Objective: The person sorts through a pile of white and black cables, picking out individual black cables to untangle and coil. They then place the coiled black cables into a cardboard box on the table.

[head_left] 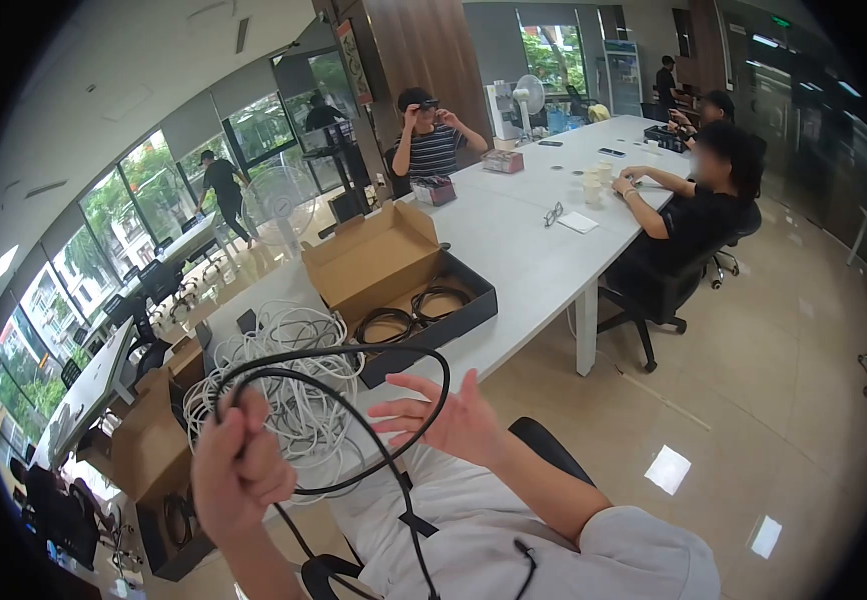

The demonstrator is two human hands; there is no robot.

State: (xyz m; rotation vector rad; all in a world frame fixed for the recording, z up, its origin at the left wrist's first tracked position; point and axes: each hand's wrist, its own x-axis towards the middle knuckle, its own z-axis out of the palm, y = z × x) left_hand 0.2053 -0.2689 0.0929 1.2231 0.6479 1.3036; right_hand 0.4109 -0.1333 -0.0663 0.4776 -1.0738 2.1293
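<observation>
My left hand is closed around a black cable, whose loop stretches out to the right. Inside that loop's right side, my right hand has its fingers spread, near the cable but not gripping it. Loose cable lengths hang down over my lap, and one plug end lies on my shirt. Behind the hands lies a tangled heap of white cable on the table. Beyond it, an open cardboard box holds coiled black cables.
Another open box with a coiled cable stands at the lower left. The long white table runs away from me, with paper cups, glasses and small boxes on it. A seated person is at its right side; another person is across it.
</observation>
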